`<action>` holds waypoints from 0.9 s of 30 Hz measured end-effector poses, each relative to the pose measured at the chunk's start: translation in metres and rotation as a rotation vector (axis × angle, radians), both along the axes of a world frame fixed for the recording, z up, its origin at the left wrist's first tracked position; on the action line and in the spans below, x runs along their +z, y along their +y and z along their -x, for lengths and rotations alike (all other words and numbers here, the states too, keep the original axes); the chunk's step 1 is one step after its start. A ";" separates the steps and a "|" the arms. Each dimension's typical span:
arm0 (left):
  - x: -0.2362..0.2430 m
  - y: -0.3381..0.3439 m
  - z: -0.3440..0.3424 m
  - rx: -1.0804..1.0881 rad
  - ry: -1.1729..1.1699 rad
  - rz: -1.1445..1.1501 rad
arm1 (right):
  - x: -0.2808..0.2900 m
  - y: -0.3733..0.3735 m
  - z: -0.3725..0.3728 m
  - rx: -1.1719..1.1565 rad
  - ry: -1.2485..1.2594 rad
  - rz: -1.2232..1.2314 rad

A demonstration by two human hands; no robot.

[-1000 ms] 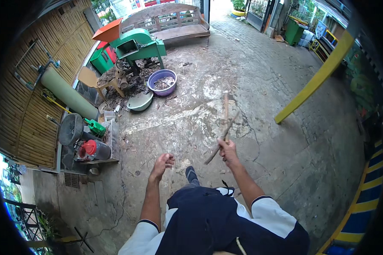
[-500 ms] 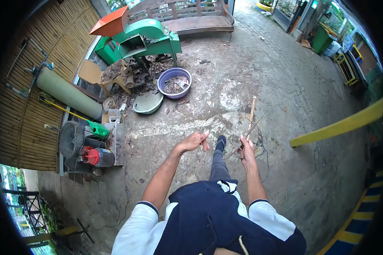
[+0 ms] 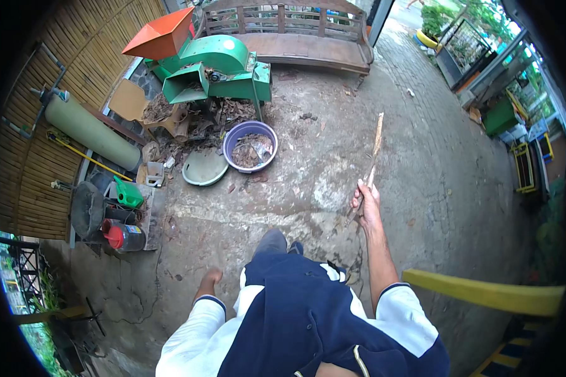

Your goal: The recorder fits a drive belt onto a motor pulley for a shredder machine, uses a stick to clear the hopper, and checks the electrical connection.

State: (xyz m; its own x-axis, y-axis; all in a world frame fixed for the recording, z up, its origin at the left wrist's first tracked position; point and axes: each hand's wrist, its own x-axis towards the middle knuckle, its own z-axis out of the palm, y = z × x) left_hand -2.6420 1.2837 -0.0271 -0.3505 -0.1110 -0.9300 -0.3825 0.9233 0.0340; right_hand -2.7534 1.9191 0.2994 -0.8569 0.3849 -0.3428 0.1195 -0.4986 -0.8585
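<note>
At the far left edge we see the bamboo wall (image 3: 38,81) with the grey-green cylinder (image 3: 89,130) lying along its foot, and below it a cluttered pallet holding a green watering can (image 3: 127,193) and a red-capped container (image 3: 121,237). Next comes the green shredding machine (image 3: 223,66) with its orange hopper (image 3: 160,36), dry litter heaped under it, then a round green lid (image 3: 205,168) flat on the concrete and, just beside it, the purple basin (image 3: 251,146) half filled with brown scraps.

Our left hand (image 3: 209,277) hangs low beside the hip, holding nothing; whether the fingers are curled or loose we cannot tell, since only its back shows. One shoe (image 3: 271,240) is stepping forward toward the basin.

Our right hand (image 3: 366,202) is clenched round the lower part of a long wooden stick (image 3: 374,149), which points up and away over bare concrete, well apart from the basin. Further right lie the wooden bench (image 3: 295,44) at the top and a yellow rail (image 3: 484,292).

The risks, as we judge them: the stick is held near one end, so a swing could let it twist out of the grip or clip the basin rim; loose bark and cracked, damp-looking concrete underfoot could cause a slip
</note>
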 end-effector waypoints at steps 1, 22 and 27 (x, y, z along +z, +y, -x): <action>-0.009 -0.006 -0.016 -0.036 -0.054 -0.009 | -0.003 0.014 0.026 0.017 0.002 0.000; 0.009 0.425 0.717 -0.195 0.584 -0.265 | -0.009 0.208 0.484 0.085 -0.063 -0.062; 0.097 0.602 0.869 -0.212 0.810 -0.547 | -0.048 0.276 0.574 0.106 -0.115 -0.112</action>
State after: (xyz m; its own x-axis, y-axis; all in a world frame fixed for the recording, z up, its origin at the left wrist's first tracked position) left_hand -3.5113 1.8858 0.0695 -0.8641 0.3989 -0.3068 0.1144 0.7494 0.6522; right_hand -3.3274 2.1948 0.2510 -0.8525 0.3357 -0.4006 0.2664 -0.3805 -0.8856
